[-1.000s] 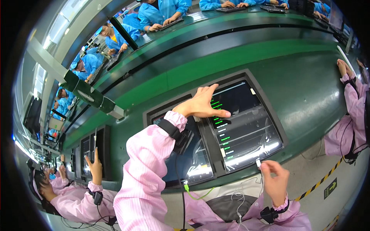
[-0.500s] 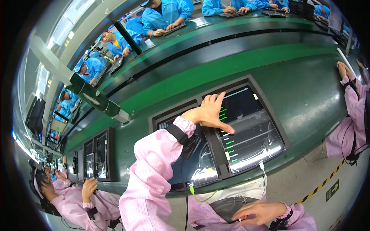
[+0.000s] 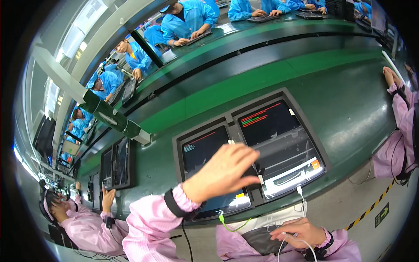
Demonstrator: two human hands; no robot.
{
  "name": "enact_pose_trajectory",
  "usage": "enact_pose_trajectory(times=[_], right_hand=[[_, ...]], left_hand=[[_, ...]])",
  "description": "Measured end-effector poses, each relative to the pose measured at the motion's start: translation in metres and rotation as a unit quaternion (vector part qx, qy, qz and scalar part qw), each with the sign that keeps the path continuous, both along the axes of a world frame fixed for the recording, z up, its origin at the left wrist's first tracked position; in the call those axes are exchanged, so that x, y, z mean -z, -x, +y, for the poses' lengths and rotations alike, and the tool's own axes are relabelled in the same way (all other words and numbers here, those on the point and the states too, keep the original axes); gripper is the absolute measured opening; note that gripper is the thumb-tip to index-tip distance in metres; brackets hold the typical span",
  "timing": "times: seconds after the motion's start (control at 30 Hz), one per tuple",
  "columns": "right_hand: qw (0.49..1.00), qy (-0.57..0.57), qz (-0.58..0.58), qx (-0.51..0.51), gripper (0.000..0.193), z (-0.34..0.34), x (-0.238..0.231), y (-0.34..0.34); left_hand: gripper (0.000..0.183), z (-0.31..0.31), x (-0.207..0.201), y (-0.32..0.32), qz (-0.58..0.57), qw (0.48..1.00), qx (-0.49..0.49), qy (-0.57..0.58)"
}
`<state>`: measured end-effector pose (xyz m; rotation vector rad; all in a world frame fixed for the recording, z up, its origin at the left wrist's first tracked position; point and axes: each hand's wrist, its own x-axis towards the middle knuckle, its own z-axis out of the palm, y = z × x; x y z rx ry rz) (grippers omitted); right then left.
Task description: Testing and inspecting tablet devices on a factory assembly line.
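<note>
Evidently, the step in hand is tending two cabled tablets (image 3: pixel 275 135), side by side in one dark tray (image 3: pixel 256 195) at the bench's (image 3: pixel 349 96) near edge; one green plug (image 3: pixel 221 218) left, one white plug (image 3: pixel 299 190) right. Left hand (image 3: pixel 222 170): spread, seemingly empty. Right hand (image 3: pixel 302 231): narrowed beside a white cord (image 3: pixel 311 248), grip indeterminable. The next move would likely call for light fingertips.

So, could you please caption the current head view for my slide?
Left hand over two dark screens in a dark tray; right hand nearer the body, with a white cable at it.
</note>
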<state>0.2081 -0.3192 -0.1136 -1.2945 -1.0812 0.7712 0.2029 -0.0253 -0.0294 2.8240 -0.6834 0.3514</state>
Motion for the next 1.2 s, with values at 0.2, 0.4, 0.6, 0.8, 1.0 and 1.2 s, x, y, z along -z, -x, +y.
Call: enact_pose_trajectory(times=[0.2,0.4,0.6,0.8,1.0,1.2], right_hand=[[0.992,-0.057,-0.097,0.06,0.022,-0.002,0.003,-0.002],[0.986,-0.07,-0.133,0.069,0.032,-0.005,0.003,-0.002],[0.985,-0.017,-0.1,0.141,0.03,-0.016,0.0,-0.001],[0.898,0.041,-0.02,0.437,0.021,-0.022,0.017,-0.015],[0.894,0.117,-0.009,0.432,0.014,-0.007,0.027,-0.026],[0.9,0.117,-0.001,0.419,0.014,0.0,0.029,-0.026]], left_hand=[[0.058,-0.032,0.012,0.031,0.028,0.998,0.054,0.006],[0.058,-0.037,0.022,0.033,0.053,0.995,0.071,0.032],[0.06,-0.042,0.02,0.027,0.127,0.989,0.076,0.009],[0.067,-0.027,0.002,0.015,0.065,0.996,0.013,0.051],[0.067,-0.011,0.006,-0.001,0.113,0.993,-0.018,0.021],[0.065,-0.007,0.022,-0.013,0.127,0.992,-0.023,0.014]])
